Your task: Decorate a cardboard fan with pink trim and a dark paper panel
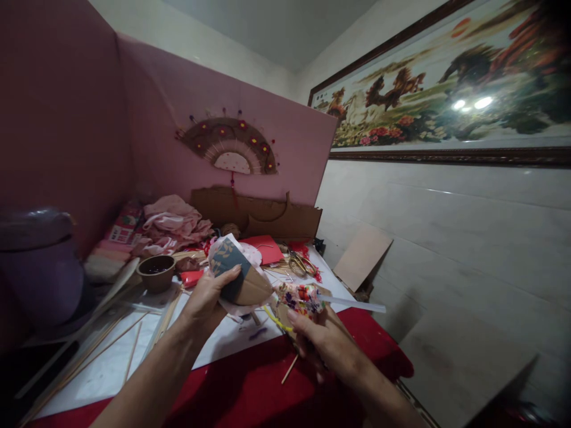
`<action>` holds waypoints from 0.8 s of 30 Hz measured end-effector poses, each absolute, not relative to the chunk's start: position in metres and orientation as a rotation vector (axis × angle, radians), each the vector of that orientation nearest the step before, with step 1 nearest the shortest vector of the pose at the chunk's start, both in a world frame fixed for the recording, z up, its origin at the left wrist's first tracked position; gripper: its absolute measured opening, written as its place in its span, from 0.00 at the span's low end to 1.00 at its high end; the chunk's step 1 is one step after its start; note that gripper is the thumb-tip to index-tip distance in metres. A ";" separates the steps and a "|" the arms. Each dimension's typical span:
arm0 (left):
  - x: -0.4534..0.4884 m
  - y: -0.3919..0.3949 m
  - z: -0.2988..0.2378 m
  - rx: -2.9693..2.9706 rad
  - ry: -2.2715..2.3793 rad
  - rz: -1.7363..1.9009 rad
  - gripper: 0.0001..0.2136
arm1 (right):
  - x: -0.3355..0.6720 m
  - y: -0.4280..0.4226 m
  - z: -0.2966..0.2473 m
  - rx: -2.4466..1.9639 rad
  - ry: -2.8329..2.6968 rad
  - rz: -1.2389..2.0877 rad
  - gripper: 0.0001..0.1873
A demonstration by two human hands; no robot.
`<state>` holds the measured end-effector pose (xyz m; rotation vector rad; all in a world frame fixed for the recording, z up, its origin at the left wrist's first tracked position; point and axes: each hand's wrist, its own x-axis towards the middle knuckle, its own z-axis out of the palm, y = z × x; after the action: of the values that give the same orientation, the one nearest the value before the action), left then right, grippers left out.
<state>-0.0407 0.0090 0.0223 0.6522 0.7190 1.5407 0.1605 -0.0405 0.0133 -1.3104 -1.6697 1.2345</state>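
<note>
My left hand (216,292) holds a cardboard piece (254,286) with a dark patch on its face, in the air above the white sheet (212,351) on the table. The thumb presses on this face and the fingers go behind, so the grip is closed just as far as the thickness of the card needs; I think this is for holding it firm without covering much of it. Pale pink cloth (253,252) shows around its edges. My right hand (323,333) is closed around a flowered object (300,297), thumb on top, but the fingers below are dim, and I cannot tell exactly how they curl. A translucent rod (357,304) points from it away to the right, perhaps so that it stays clear of the card. A yellow strip (277,319) lies between the two hands. The scissors (301,266) and the bowl (157,282) stand farther back, probably to leave room for my hands.
</note>
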 end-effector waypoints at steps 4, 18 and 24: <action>-0.041 0.010 0.022 0.639 0.715 1.557 0.13 | 0.160 -0.043 0.019 -1.303 -1.696 1.236 0.30; -0.041 0.010 0.022 0.638 0.707 1.556 0.13 | 0.157 -0.046 0.020 -1.305 -1.699 1.197 0.29; -0.038 0.006 0.023 0.661 0.721 1.533 0.15 | 0.152 -0.041 0.014 -1.293 -1.710 1.223 0.32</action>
<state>-0.0381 0.0061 0.0229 0.6607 0.7210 1.5333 0.1518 -0.0409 0.0142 -1.2925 -1.7098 1.2231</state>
